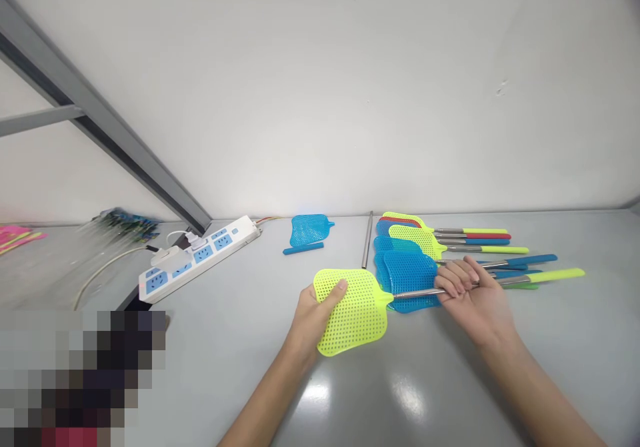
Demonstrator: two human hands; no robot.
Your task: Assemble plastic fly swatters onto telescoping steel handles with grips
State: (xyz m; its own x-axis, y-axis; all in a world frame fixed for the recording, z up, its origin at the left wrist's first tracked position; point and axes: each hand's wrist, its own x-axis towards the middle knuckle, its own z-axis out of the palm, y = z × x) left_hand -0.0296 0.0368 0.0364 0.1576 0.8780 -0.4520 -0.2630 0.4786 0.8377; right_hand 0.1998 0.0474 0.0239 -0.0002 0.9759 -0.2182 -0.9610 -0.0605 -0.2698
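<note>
A yellow-green fly swatter [353,320] is held between my two hands above the table. My left hand [317,310] grips the left edge of its perforated head, thumb on top. My right hand [470,300] is wrapped round its metal rod, and the yellow handle extends to the right beyond it. Behind and below lies a pile of fly swatters [410,273] with blue, yellow and red heads, partly hidden by the held one and my right hand. Left of the pile are a loose metal rod [367,240], a blue swatter head [307,230] and a blue handle [303,249].
A white power strip [200,260] with plugs and cables lies to the left. Beyond a grey metal post [125,140] are plastic-wrapped items [123,227] and pink pieces [17,235]. A white wall [350,100] rises behind the grey table [225,367]. The lower left corner is blurred out.
</note>
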